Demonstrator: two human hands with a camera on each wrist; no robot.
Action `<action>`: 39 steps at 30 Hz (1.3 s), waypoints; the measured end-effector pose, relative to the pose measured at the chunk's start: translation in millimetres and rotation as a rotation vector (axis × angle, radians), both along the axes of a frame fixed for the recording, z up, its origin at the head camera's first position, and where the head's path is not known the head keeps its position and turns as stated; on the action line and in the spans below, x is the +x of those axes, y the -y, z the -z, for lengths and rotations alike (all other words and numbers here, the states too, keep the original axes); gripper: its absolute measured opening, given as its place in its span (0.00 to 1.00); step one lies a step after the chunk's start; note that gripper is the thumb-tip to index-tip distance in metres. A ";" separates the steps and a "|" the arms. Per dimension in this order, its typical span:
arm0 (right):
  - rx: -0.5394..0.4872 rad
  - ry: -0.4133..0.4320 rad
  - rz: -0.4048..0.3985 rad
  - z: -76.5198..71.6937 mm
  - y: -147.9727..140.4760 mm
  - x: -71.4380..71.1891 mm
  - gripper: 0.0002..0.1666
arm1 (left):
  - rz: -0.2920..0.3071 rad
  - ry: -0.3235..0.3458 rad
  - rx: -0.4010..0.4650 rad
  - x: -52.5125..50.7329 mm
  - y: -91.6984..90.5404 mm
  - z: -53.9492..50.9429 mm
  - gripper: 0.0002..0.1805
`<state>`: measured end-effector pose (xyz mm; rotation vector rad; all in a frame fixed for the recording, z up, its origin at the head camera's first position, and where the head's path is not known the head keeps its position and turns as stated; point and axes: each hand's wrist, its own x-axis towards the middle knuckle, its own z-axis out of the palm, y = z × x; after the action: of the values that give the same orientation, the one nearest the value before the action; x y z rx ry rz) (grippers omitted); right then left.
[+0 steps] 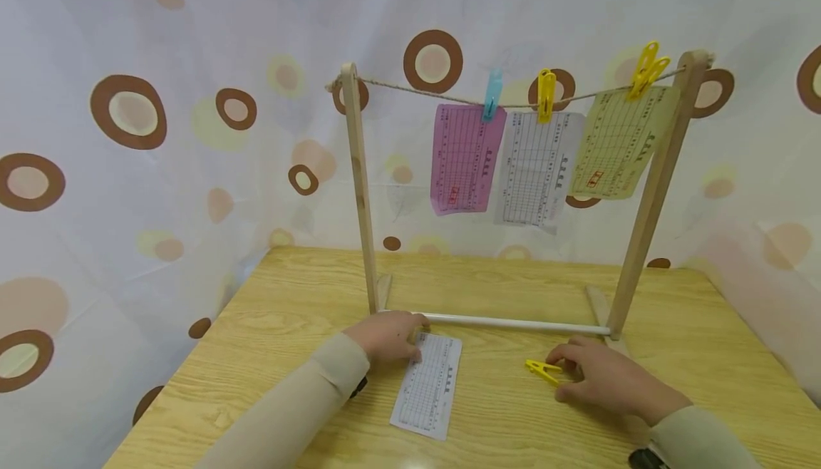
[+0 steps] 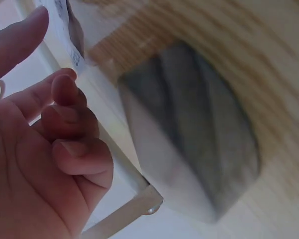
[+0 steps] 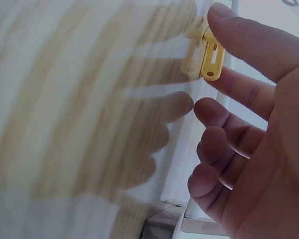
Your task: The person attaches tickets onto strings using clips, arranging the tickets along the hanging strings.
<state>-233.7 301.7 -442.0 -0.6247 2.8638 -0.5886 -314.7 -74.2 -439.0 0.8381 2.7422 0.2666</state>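
Observation:
A white printed slip (image 1: 428,389) lies on the table, with my left hand (image 1: 388,337) over its upper left edge. The thumb and index finger of that hand stand apart near the paper (image 2: 65,27) in the left wrist view. To the right, a yellow clothespin (image 1: 541,370) lies on the wood, and my right hand (image 1: 603,380) reaches around its near end. In the right wrist view the thumb and index finger are spread on either side of the clothespin (image 3: 214,59); whether they touch it is hard to see. The other fingers are loosely bent.
A wooden frame (image 1: 361,198) with a white bottom rod (image 1: 513,323) carries a string (image 1: 417,90). From it hang a pink slip (image 1: 467,159) under a blue clothespin (image 1: 492,97), a white slip (image 1: 535,169) under a yellow one, and a yellow slip (image 1: 618,145) under yellow clothespins.

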 end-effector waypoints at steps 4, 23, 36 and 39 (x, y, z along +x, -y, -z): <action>0.015 -0.006 0.016 -0.3 1.5 0.0 0.33 | 0.008 0.005 -0.015 -2.5 -3.5 3.8 0.28; 0.088 -0.075 0.035 3.0 4.8 -5.2 0.20 | 0.021 -0.091 -0.027 1.7 -2.8 2.7 0.05; -0.058 -0.036 0.054 3.3 6.1 -6.0 0.16 | -0.053 -0.206 0.107 5.4 -1.3 -3.9 0.09; -0.103 -0.018 0.068 2.4 7.1 -6.2 0.15 | -0.060 -0.250 0.148 6.6 -1.1 -8.7 0.09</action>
<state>-239.8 294.6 -444.4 -0.5515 2.8962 -0.7492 -308.0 -73.1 -430.3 0.8808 3.0142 0.4060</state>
